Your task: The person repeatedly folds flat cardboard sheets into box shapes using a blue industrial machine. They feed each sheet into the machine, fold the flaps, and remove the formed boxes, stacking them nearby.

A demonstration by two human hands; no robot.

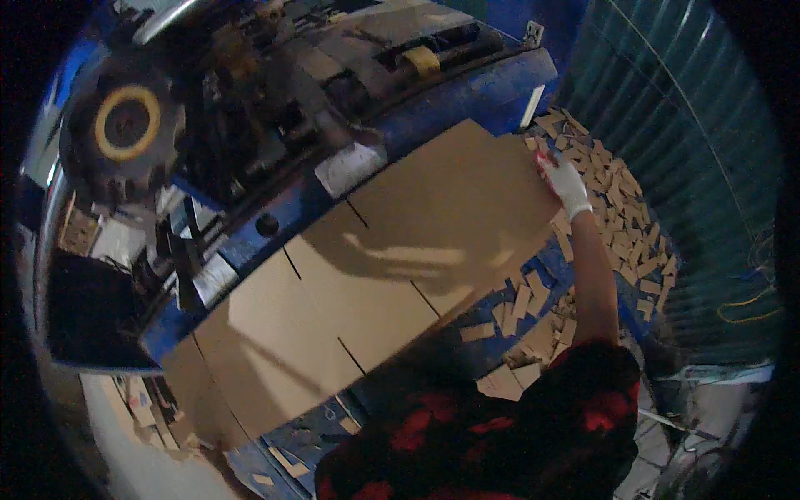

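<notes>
A long brown cardboard sheet (358, 292) with short dark slots along both long sides lies slantwise in front of me. Its far long edge is against the blue machine (467, 96). At the sheet's right end, my right hand (567, 183), in a white glove with red on the fingers, grips the edge. Far down at the left end, my left hand (198, 446) is closed on the near corner; it is dim, and its fingers are partly hidden. Light falls on the sheet's middle, and shadows cross it.
A dark toothed wheel (125, 125) with a yellow ring stands at the upper left. Many small cardboard offcuts (621, 208) are heaped on the right beside a green corrugated wall (708, 142). More scraps (521, 304) lie on a blue surface nearer me.
</notes>
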